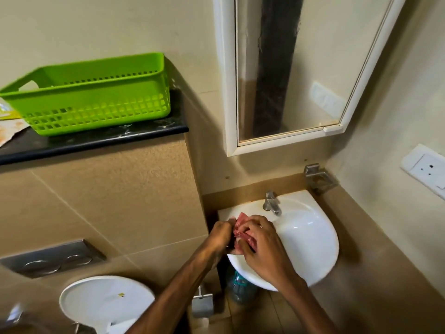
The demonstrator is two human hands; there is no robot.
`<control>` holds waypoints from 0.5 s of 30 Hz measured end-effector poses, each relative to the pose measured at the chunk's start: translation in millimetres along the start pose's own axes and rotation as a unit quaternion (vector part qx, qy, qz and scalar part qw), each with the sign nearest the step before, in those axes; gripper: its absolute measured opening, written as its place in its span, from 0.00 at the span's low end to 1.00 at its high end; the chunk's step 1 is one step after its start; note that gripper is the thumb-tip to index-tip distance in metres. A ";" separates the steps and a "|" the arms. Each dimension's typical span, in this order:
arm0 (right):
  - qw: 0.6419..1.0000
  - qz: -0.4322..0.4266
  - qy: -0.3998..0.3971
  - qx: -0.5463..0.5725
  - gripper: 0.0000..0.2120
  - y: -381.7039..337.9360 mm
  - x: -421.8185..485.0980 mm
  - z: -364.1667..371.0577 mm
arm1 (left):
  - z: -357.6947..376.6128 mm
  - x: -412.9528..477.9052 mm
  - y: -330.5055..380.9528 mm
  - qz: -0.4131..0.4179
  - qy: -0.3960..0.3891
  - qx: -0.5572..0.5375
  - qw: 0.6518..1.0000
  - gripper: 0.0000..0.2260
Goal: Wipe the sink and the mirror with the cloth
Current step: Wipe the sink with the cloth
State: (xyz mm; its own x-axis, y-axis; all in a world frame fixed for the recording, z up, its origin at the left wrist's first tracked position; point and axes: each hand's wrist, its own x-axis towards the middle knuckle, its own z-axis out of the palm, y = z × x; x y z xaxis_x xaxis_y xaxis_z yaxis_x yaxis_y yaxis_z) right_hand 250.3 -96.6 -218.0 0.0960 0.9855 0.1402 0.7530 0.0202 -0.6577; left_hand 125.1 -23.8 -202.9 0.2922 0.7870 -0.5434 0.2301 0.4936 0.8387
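A small white corner sink sits low on the right, with a metal tap at its back. Over the sink's left rim I hold a bunched pink cloth between both hands. My left hand grips its left side and my right hand is closed over its right side. The white-framed mirror hangs on the wall above the sink, streaked and reflecting a dark vertical strip.
A green plastic basket stands on a black ledge at upper left. Below are a metal flush plate and a white toilet lid. A wall socket is on the right wall, a metal holder beside the sink, a bottle under it.
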 end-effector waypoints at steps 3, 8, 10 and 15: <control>0.992 0.053 -0.062 0.097 0.20 2.0 -2.3 15.8 | -6.2 12.4 -0.4 -0.056 -0.025 -0.081 0.995 0.24; 0.954 0.136 -0.107 0.244 0.38 15.0 0.7 31.1 | -15.4 28.5 3.6 -0.150 -0.148 -0.101 0.972 0.32; 0.927 0.181 -0.105 0.311 0.30 26.0 6.6 27.9 | -17.1 38.7 5.8 -0.166 -0.190 -0.086 0.964 0.37; 0.818 0.264 -0.100 0.501 0.16 56.0 8.3 19.5 | -6.6 63.4 3.5 -0.163 -0.176 0.003 0.971 0.35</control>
State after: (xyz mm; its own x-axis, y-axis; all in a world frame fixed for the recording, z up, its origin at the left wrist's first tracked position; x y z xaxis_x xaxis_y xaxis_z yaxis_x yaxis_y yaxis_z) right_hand 280.6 -83.9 -268.1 0.0511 0.9069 -0.4182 -0.2814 -0.3887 -0.8773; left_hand 138.3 30.2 -234.1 0.5016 0.4133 -0.7600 0.3688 0.6925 0.6200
